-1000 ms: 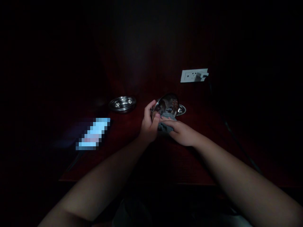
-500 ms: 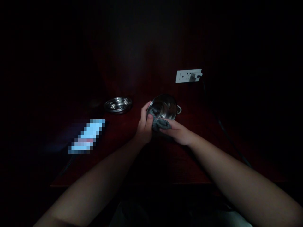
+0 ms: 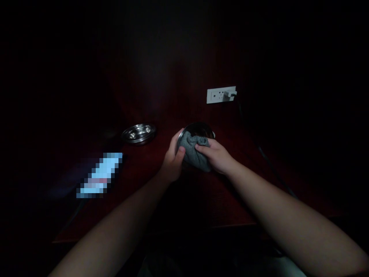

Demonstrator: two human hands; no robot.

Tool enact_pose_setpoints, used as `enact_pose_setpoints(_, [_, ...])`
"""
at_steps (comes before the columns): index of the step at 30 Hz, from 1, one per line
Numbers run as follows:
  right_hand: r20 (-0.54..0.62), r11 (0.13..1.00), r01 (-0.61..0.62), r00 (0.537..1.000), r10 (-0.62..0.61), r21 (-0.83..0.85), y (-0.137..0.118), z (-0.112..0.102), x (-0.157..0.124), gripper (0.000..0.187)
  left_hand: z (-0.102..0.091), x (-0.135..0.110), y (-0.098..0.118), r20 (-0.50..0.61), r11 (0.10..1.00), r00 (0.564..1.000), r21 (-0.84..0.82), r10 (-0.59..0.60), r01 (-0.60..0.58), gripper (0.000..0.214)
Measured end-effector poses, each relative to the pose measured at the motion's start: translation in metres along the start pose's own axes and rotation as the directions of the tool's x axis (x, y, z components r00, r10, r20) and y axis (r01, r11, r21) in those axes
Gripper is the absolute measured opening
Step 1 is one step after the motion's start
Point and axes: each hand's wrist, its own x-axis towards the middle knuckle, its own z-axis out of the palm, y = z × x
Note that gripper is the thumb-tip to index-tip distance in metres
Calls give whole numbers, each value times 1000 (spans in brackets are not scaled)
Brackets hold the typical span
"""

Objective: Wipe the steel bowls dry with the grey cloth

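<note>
A shiny steel pot (image 3: 205, 129) with a small side handle is tilted so that its mouth partly faces me. My left hand (image 3: 173, 157) is closed round its left side, thumb at the rim. In my right hand (image 3: 218, 156) a grey cloth (image 3: 194, 152) is pinched, and it lies over the near rim and covers much of the opening. Most of the pot's inside and its lower wall are hidden by the cloth and the hands. To the left, apart from my hands, a round steel lid or shallow dish (image 3: 140, 133) rests on the table.
The dark red table (image 3: 230, 204) ends at a near edge in front of me. A lit, pixelated screen (image 3: 100, 175) lies at the left. On the wall behind is a white socket (image 3: 220, 95) with a plug in it, its cable running down the right side. Surroundings are very dark.
The cloth, bunched inside the pot's near rim before, now spreads over the rim and hangs down outside. My right hand has risen slightly with it. The whole view has shifted a little.
</note>
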Motion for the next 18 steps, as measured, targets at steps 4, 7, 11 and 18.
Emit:
enact_pose_setpoints(4, [-142,997,18,989,-30,-79,-5,-1,2,24,-2,2,-7,-85,995,992,-56,-89,84,51])
enact_pose_setpoints(7, [-321,998,35,946,-50,-51,-7,-6,6,27,-2,4,-11,-138,965,961,-144,-239,219,50])
enact_pose_setpoints(11, [-561,991,134,822,-99,21,-14,-21,11,33,2,7,-12,-104,874,913,-347,-396,339,50])
enact_pose_setpoints(18, [-250,604,327,692,-677,-727,-18,-28,-1,44,7,9,-9,-84,791,879,-482,-470,377,52])
